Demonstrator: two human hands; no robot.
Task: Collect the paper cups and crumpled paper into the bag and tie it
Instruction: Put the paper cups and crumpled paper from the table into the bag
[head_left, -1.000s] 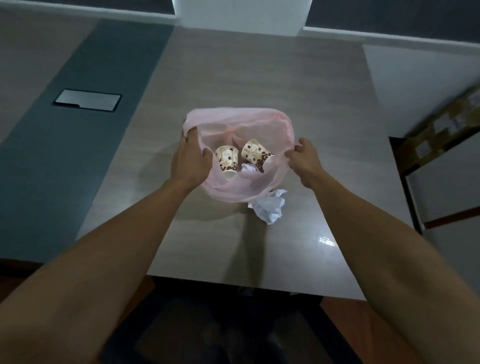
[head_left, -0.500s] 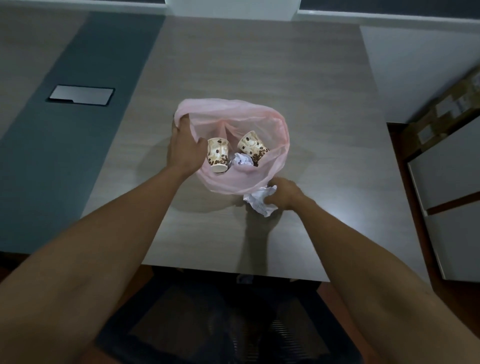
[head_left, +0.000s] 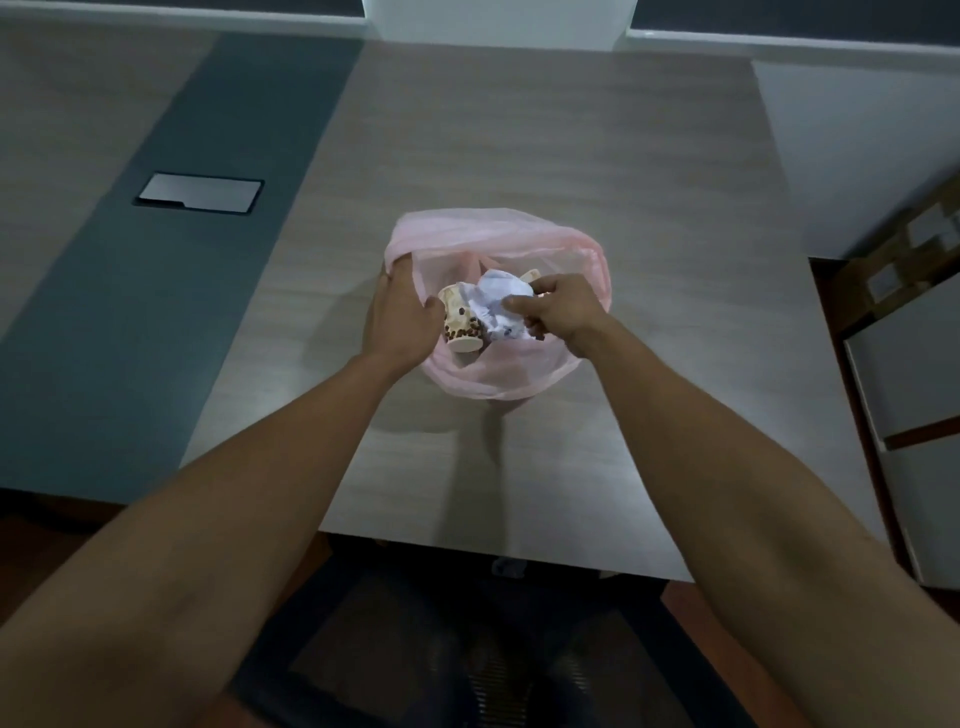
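Note:
A pink plastic bag (head_left: 498, 234) stands open on the wooden table (head_left: 545, 130). Inside it lies a spotted paper cup (head_left: 460, 322) on its side; only the rim of a second paper cup (head_left: 531, 274) shows behind the paper. My left hand (head_left: 402, 317) grips the bag's left rim and holds it open. My right hand (head_left: 558, 312) is over the bag's mouth, fingers closed on a white crumpled paper (head_left: 498, 299) that sits above the cups. More crumpled paper (head_left: 501, 332) shows beneath it in the bag.
A dark metal cable hatch (head_left: 200, 192) is set into the grey strip of the table at the left. A chair seat (head_left: 441, 649) is below the near table edge. Cabinets and a cardboard box (head_left: 904, 254) stand at the right.
My right hand picked the crumpled paper off the table in front of the bag and carried it up over the bag's mouth. My left hand kept hold of the rim.

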